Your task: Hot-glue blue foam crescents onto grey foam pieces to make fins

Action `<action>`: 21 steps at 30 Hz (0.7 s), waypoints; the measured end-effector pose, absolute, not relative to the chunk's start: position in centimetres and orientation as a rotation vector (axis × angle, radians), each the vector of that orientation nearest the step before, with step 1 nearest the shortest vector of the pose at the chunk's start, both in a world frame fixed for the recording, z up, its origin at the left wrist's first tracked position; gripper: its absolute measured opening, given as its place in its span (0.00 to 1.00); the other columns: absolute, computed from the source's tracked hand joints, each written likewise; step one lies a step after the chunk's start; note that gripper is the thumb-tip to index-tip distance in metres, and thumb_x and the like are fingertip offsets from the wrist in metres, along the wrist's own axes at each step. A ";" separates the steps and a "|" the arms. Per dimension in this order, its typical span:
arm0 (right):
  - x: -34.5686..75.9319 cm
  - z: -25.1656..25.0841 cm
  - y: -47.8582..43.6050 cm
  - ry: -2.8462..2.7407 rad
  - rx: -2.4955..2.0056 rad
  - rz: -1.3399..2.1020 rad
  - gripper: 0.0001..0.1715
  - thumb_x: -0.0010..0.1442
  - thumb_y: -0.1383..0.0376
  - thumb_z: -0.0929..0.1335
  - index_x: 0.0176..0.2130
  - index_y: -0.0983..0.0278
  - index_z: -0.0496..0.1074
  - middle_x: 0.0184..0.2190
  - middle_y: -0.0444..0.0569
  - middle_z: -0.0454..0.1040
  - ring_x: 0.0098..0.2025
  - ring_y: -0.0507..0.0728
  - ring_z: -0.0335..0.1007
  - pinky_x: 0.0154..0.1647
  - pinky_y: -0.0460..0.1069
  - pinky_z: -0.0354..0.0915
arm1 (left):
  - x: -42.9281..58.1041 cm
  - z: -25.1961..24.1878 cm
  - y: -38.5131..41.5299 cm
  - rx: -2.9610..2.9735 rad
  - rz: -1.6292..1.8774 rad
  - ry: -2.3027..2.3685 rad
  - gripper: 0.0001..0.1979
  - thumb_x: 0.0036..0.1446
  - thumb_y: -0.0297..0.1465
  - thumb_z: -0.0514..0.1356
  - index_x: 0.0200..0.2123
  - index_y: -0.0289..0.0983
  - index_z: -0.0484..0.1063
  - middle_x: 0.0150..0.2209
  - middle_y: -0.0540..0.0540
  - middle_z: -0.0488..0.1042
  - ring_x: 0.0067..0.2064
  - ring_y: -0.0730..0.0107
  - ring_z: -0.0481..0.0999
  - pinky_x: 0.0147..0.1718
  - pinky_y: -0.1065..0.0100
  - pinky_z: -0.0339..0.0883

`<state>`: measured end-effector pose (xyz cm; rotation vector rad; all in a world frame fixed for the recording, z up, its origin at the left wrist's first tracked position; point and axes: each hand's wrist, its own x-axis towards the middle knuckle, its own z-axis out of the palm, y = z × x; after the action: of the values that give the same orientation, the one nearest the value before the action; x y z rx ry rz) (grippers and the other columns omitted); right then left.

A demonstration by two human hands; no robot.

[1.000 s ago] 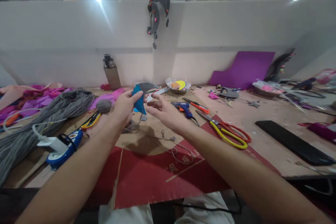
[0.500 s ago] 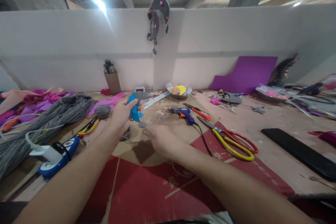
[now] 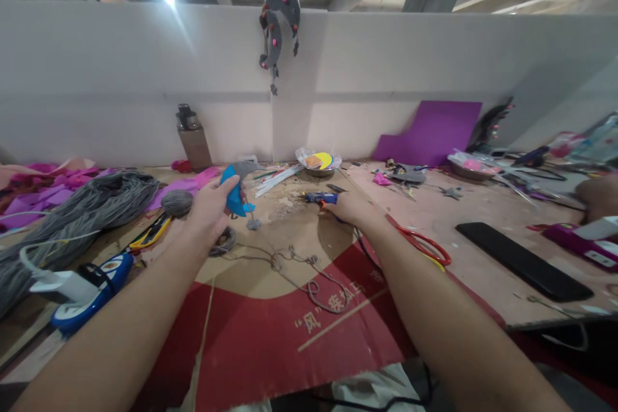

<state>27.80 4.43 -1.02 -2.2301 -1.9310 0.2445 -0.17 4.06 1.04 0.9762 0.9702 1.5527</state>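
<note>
My left hand [image 3: 212,209] is closed on a blue felt piece [image 3: 234,190] with a grey felt part [image 3: 247,169] at its upper edge. A small grey felt piece [image 3: 253,224] hangs just below it on a short strand. My right hand [image 3: 352,207] is closed around the handle of a blue hot glue gun [image 3: 319,197], whose nozzle points left. Its fingers are partly hidden. Loose grey yarn [image 3: 276,261] lies curled on the cardboard between my arms, running from a small coil [image 3: 224,241] by my left wrist.
Red-handled scissors [image 3: 427,244] lie partly under my right forearm. On the left are a grey yarn hank [image 3: 91,219], a yellow cutter [image 3: 152,233] and a blue power strip [image 3: 91,306]. A bowl [image 3: 318,172], glue sticks [image 3: 277,180] and a black phone-like slab [image 3: 524,261] lie around. Another person's hand [image 3: 599,196] shows far right.
My right hand has moved right and away from the small grey piece to the glue gun, taking hold of it. The yarn is uncovered. My left hand keeps its hold; the view turned slightly right.
</note>
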 end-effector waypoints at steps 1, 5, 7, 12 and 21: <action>28.0 -1.9 4.8 -1.914 -2.237 0.272 0.16 0.58 0.61 0.68 0.39 0.71 0.78 0.43 0.66 0.78 0.46 0.65 0.74 0.44 0.51 0.65 | 0.0 1.1 4.0 0.980 1.555 0.960 0.06 0.49 0.29 0.65 0.28 0.32 0.72 0.24 0.48 0.74 0.22 0.73 0.72 0.22 0.71 0.70; 28.0 -3.8 5.7 -1.767 -2.213 0.422 0.12 0.54 0.64 0.69 0.36 0.71 0.77 0.35 0.63 0.78 0.37 0.62 0.76 0.36 0.50 0.66 | 0.4 1.2 3.8 1.012 1.553 0.914 0.05 0.48 0.28 0.65 0.27 0.33 0.71 0.24 0.48 0.73 0.20 0.76 0.70 0.21 0.72 0.68; 28.0 -3.9 5.8 -1.676 -2.157 0.517 0.12 0.53 0.63 0.69 0.34 0.70 0.76 0.28 0.57 0.77 0.29 0.59 0.74 0.29 0.49 0.65 | 0.5 1.1 3.9 1.047 1.524 0.888 0.06 0.47 0.28 0.65 0.28 0.34 0.71 0.23 0.49 0.73 0.20 0.76 0.69 0.21 0.73 0.67; 27.4 -2.6 5.1 -1.506 -1.868 0.655 0.13 0.51 0.67 0.66 0.39 0.68 0.72 0.25 0.49 0.71 0.25 0.54 0.67 0.23 0.47 0.63 | 0.5 0.8 3.8 1.137 1.476 0.889 0.11 0.41 0.27 0.69 0.28 0.34 0.70 0.22 0.51 0.71 0.21 0.76 0.69 0.22 0.73 0.66; 23.3 1.0 1.6 -1.342 -1.044 0.807 0.20 0.53 0.66 0.65 0.47 0.62 0.61 0.42 0.48 0.72 0.29 0.49 0.67 0.26 0.46 0.66 | 0.7 0.8 3.5 1.221 1.450 0.978 0.14 0.38 0.29 0.69 0.28 0.35 0.68 0.20 0.52 0.70 0.20 0.76 0.67 0.22 0.72 0.64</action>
<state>23.35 1.55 0.99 -1.0437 -1.3423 0.8073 0.72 3.53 0.78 1.2210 0.9779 1.4496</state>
